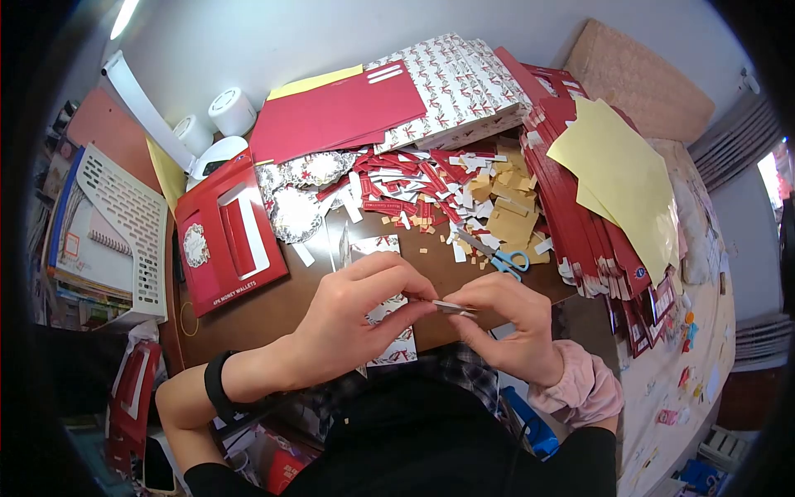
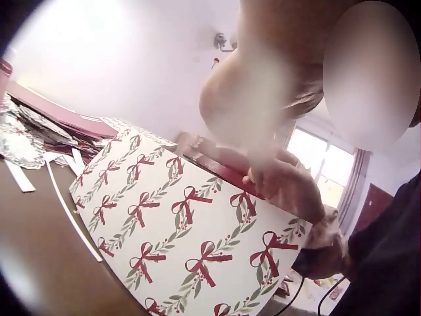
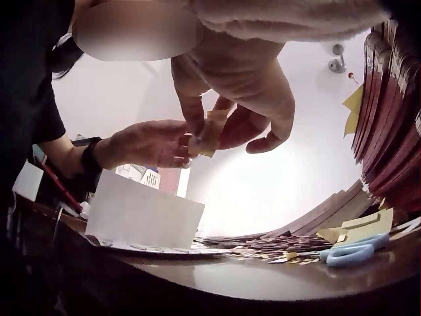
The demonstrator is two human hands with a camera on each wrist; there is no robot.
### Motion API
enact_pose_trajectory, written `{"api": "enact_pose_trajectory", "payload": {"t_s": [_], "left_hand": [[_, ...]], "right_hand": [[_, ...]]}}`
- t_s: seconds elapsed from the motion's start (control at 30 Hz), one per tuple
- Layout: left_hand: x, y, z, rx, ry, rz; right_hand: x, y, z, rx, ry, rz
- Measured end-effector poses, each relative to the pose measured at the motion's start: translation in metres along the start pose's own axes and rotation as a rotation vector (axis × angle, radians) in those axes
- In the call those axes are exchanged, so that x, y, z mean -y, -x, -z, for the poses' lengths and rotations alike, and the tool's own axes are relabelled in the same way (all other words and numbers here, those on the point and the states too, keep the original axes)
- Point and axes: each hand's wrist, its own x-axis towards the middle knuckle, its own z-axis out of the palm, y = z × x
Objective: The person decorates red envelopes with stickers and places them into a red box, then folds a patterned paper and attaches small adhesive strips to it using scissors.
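Together, left hand [image 1: 356, 319] and right hand [image 1: 505, 325] pinch a small, thin pale strip [image 1: 454, 307].

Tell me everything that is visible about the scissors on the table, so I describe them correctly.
The scissors have light blue handle loops, plastic by the look, and grey metal blades. They lie flat on the brown table, blades shut or nearly so, pointing away from the person into the heap of red, white and tan paper scraps; small tan bits lie around them. Nothing holds them: the left hand and right hand are nearer the person, both pinching a small strip.
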Motion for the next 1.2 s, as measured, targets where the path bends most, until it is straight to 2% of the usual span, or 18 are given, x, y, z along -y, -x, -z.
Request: {"api": "enact_pose_trajectory", "payload": {"t_s": [0.23,0.37,0.57,0.67,0.77,0.83,0.93,1.07,1.13,1.2], "left_hand": [[0.0,0.003,-0.003,0.037,-0.009,0.006],[-0.002,0.005,0.0,0.108,0.122,0.106],[-0.005,0.011,-0.003,0.068,0.057,0.119],[-0.01,0.014,0.013,-0.019,-0.02,0.048],[-0.008,0.016,0.022,-0.002,-0.02,0.13],[-0.003,0.019,0.02,0.033,0.001,0.171],[-0.004,0.021,0.016,0.047,0.025,0.2],[-0.004,0.024,0.014,0.049,0.06,0.241],[-0.007,0.024,0.012,0.003,0.194,0.368],[-0.004,0.025,0.015,0.032,0.138,0.348]], "right_hand": [[0.003,-0.001,-0.004,0.039,-0.12,-0.096],[0.003,-0.003,-0.003,0.075,-0.115,-0.052],[0.003,-0.003,-0.004,0.064,-0.054,-0.027],[-0.019,-0.001,0.005,-0.022,-0.016,-0.144],[-0.04,0.001,0.015,0.017,0.126,-0.242],[-0.061,-0.005,0.017,-0.07,0.263,-0.291],[-0.082,-0.02,0.018,-0.179,0.231,-0.253],[-0.103,-0.029,0.014,-0.164,0.292,-0.218],[-0.115,-0.029,0.01,-0.186,0.296,-0.202],[-0.116,-0.029,0.01,-0.204,0.302,-0.186]]}}
